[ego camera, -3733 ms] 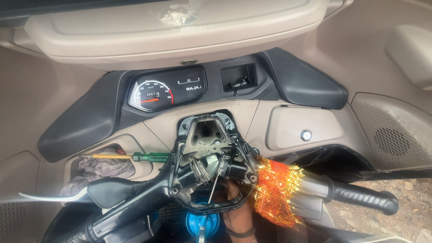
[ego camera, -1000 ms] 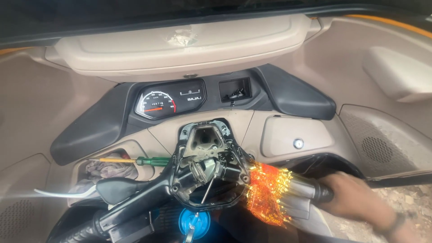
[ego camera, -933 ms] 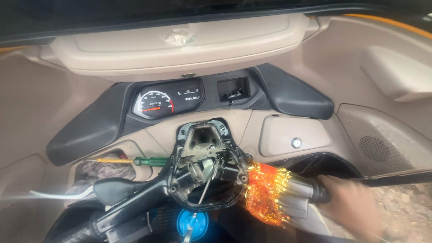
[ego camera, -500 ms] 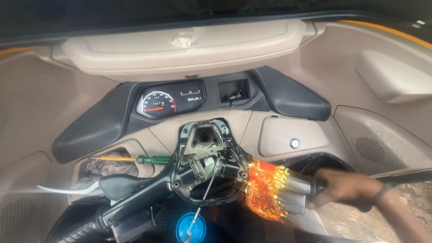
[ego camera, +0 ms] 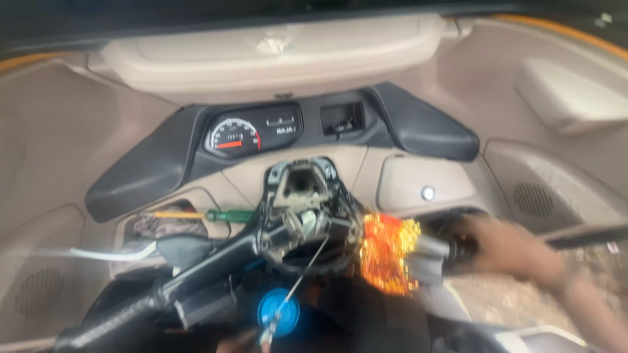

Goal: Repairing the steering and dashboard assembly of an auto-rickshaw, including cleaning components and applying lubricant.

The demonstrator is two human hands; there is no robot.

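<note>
My right hand is blurred and closed round the right grip of a black handlebar. Just left of it an orange and yellow tinsel tassel hangs on the bar. At the bar's centre the steering head housing stands open, showing bare metal parts. A thin cable runs down from it to a blue round disc. A green-handled screwdriver lies in the dashboard pocket on the left. My left hand is out of view.
A speedometer sits in the dark dashboard panel above the handlebar. A rag lies in the left pocket beside the screwdriver. Beige cabin panels with a round speaker grille surround the bar. The left grip points down-left.
At first the right grip was bare and a hand was low at the centre. My right hand has since closed on that grip and stays there, and the view has shifted a little.
</note>
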